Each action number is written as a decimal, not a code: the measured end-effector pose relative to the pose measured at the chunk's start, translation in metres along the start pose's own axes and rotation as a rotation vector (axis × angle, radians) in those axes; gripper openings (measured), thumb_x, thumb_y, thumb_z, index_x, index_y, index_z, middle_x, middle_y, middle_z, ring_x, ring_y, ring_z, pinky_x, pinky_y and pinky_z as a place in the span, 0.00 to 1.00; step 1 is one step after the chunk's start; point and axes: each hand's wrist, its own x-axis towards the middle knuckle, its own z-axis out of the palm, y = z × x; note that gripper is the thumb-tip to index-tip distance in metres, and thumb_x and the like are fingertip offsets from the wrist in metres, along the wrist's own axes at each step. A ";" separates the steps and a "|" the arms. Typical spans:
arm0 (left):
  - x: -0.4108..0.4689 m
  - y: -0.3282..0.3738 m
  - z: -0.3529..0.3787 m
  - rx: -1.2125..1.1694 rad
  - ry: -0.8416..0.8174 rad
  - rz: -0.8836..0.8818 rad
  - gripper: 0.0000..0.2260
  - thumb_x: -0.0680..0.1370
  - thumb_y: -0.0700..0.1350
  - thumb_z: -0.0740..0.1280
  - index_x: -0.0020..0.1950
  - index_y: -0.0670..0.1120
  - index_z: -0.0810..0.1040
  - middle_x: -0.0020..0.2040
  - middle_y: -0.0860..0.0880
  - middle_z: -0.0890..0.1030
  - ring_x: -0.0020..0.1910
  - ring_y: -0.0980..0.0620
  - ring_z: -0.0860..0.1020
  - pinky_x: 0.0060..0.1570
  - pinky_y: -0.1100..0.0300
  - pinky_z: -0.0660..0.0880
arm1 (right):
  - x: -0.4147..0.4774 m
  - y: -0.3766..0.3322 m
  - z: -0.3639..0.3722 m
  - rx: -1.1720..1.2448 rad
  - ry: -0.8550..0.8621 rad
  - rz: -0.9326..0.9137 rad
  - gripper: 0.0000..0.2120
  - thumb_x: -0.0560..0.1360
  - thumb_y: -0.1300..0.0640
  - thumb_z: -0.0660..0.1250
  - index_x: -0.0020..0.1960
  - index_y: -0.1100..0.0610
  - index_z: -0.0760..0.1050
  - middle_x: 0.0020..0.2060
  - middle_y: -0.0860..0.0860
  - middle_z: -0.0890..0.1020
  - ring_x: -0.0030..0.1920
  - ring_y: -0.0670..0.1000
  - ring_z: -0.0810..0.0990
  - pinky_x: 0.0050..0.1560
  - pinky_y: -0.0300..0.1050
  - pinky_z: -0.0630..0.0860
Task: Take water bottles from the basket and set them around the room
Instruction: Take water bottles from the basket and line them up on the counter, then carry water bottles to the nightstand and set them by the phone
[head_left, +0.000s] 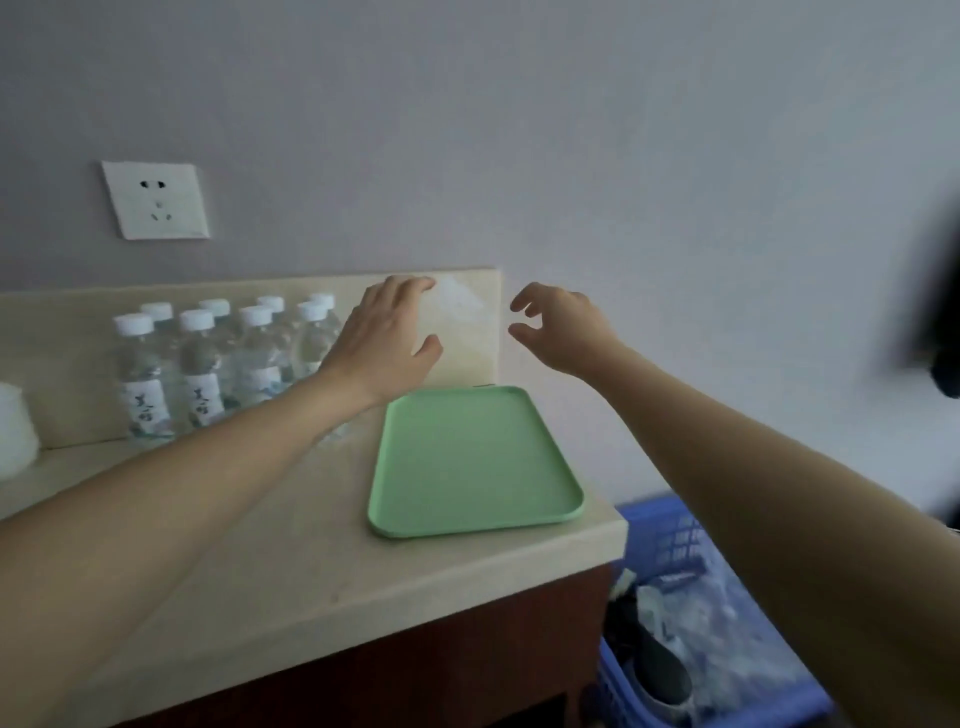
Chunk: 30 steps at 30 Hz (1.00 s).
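Against the backsplash of the desk (291, 545), left of the green tray (470, 462), stand eight water bottles (200, 364) in two rows of four, white-capped; the left forearm hides the lower parts of the rightmost ones. Their white labels carry writing too blurred to read. Above the tray, the left hand (384, 343) hovers with fingers spread wide, holding nothing; the right hand (563, 330) is loosely curled, also empty. Right of the tray, below the desk edge, the blue basket (670, 540) is partly cut off, its contents indistinct.

Head view, looking down, close to counter (311, 545)
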 end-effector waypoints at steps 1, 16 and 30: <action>0.004 0.018 0.009 -0.038 -0.023 -0.007 0.26 0.77 0.43 0.64 0.74 0.40 0.63 0.72 0.41 0.67 0.71 0.40 0.64 0.70 0.49 0.61 | -0.011 0.021 -0.012 -0.009 -0.004 0.036 0.14 0.77 0.51 0.64 0.62 0.50 0.74 0.58 0.50 0.80 0.61 0.54 0.75 0.58 0.48 0.73; 0.032 0.310 0.145 -0.247 -0.518 0.172 0.30 0.81 0.52 0.60 0.78 0.41 0.55 0.77 0.42 0.59 0.76 0.44 0.60 0.74 0.53 0.57 | -0.195 0.278 -0.168 -0.145 -0.067 0.492 0.13 0.74 0.51 0.66 0.58 0.50 0.77 0.54 0.52 0.82 0.58 0.55 0.77 0.59 0.49 0.75; 0.034 0.415 0.294 -0.279 -0.845 0.211 0.33 0.80 0.55 0.62 0.78 0.41 0.54 0.78 0.42 0.58 0.75 0.44 0.62 0.73 0.51 0.60 | -0.276 0.423 -0.165 -0.171 -0.277 0.668 0.13 0.75 0.54 0.66 0.58 0.53 0.77 0.57 0.53 0.80 0.58 0.56 0.78 0.60 0.48 0.74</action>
